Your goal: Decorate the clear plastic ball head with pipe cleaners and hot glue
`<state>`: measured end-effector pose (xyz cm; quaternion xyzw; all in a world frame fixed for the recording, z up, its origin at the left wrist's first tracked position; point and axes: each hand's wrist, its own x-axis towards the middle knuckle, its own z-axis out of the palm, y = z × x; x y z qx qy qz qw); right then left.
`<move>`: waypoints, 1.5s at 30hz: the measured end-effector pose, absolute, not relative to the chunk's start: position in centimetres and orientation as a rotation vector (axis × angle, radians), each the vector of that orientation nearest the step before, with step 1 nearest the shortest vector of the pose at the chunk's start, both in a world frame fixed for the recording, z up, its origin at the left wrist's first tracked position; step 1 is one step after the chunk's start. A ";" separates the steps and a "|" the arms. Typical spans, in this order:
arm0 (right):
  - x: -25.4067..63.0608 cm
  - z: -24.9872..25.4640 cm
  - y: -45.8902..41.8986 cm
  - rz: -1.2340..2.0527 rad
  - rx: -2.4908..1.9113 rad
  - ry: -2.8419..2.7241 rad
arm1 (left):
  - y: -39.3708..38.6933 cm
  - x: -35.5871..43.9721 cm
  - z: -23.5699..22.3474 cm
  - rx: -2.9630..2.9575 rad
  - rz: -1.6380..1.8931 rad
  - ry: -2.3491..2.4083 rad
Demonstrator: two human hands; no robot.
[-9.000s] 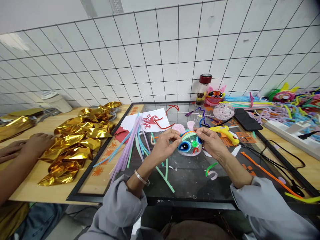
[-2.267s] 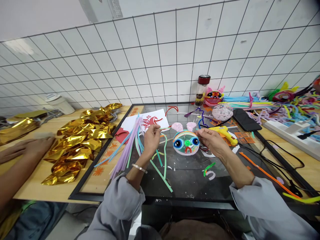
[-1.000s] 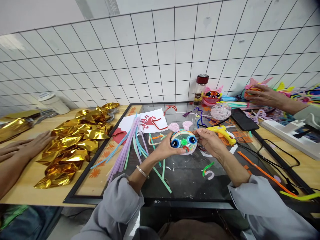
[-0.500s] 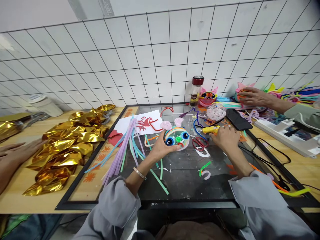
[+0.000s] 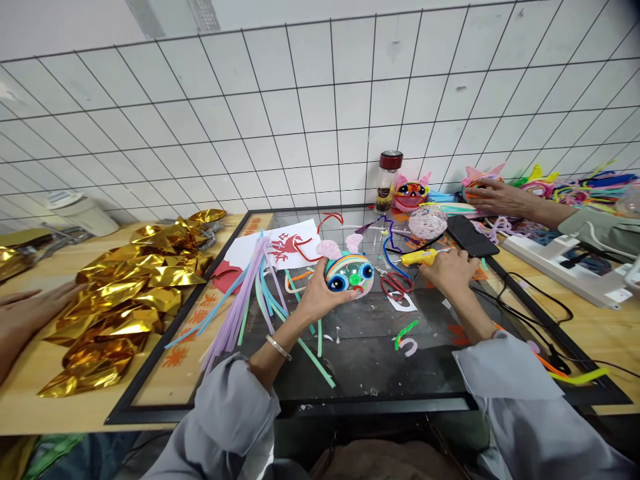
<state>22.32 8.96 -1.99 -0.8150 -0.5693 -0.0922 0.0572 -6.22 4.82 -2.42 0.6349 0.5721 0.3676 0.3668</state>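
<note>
My left hand (image 5: 317, 299) is closed round a clear animal-face ornament (image 5: 361, 285) with large blue eyes, a green nose, pink ears and coloured strips across its top. Its thumb lies along the lower edge. To the right, my right hand (image 5: 450, 275) grips a yellow glue gun (image 5: 418, 258), whose nozzle points left towards the ornament without touching it. Red-handled scissors (image 5: 397, 285) lie on the dark glass sheet (image 5: 360, 367) between the two hands. Pale purple, blue and green pipe cleaners (image 5: 235, 303) are bunched left of my left hand.
Crumpled gold foil (image 5: 145, 280) covers the table at left, beside another person's hand (image 5: 35, 313). Another hand (image 5: 515, 198) touches a pink-eared ornament (image 5: 475, 190) at back right. A bottle (image 5: 387, 183), phone (image 5: 471, 235), power strip (image 5: 565, 270) and cables stand or lie nearby.
The whole view has shifted slightly, with things appearing a little further left. Both my hands keep the same grips, and the ornament is tilted slightly more.
</note>
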 end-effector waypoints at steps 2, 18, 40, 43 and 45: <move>22.3 -1.9 9.0 -0.256 -2.458 -1.667 | 4.8 -6.2 -2.4 1.618 0.943 1.462; 21.3 0.9 7.7 0.104 -1.958 -1.287 | 4.6 -5.9 -2.1 1.617 1.002 1.399; 15.8 1.8 5.7 -0.750 -1.026 -1.810 | 5.1 -6.2 -2.6 1.701 1.111 1.447; 15.8 1.9 5.7 -0.771 -1.038 -1.818 | 5.0 -6.1 -2.7 1.719 1.110 1.439; 15.6 2.0 5.7 -0.795 -1.038 -1.814 | 4.9 -6.1 -2.6 1.724 1.116 1.422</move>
